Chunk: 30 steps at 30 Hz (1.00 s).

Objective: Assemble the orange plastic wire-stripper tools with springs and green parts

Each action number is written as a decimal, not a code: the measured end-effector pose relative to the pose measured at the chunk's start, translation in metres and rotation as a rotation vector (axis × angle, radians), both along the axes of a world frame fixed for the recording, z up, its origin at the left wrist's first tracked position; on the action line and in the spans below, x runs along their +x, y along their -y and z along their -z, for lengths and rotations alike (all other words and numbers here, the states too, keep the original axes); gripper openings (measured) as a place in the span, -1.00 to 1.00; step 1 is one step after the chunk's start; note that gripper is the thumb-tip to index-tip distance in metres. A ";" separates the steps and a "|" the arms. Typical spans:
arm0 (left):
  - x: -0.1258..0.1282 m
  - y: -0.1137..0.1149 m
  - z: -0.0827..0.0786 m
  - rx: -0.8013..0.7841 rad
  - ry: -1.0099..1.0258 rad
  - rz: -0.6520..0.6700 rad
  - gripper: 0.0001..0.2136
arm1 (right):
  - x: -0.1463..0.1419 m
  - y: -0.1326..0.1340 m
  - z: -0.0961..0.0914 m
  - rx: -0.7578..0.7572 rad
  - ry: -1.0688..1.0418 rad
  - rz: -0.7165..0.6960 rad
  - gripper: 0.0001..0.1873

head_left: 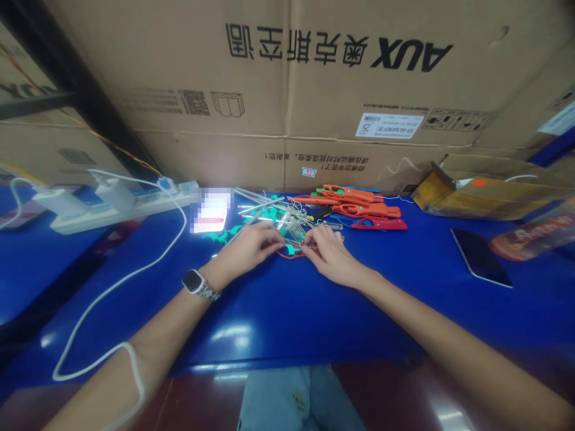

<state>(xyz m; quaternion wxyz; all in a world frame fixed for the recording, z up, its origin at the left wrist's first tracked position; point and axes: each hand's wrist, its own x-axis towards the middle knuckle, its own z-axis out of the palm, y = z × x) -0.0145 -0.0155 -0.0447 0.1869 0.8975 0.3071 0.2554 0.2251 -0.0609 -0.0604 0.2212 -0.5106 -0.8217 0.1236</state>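
Note:
My left hand (249, 246), with a watch (196, 282) on its wrist, and my right hand (330, 254) meet over a blue table (287, 305). Both hands are closed in a pinch on a small clear and teal part (290, 244) that lies between their fingertips. Just behind them is a heap of clear tubes and teal plastic pieces (269, 215). Several orange and red plastic tools (354, 206) lie behind my right hand.
A lit phone (211, 211) lies left of the heap. A white power strip with chargers (108, 200) and a white cable (112, 287) are on the left. A dark phone (481, 257) lies on the right. Large cardboard boxes (314, 90) stand behind the table.

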 end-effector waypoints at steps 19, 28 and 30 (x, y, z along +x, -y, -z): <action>0.004 -0.007 -0.004 -0.049 0.016 0.037 -0.83 | 0.001 -0.001 0.001 0.020 0.024 -0.007 -0.85; 0.003 -0.010 0.006 -0.038 0.011 0.077 -0.80 | -0.001 0.000 -0.001 -0.001 0.034 -0.002 -0.87; 0.004 -0.009 0.005 -0.003 -0.006 0.092 -0.80 | -0.001 0.000 -0.002 0.003 0.040 -0.003 -0.88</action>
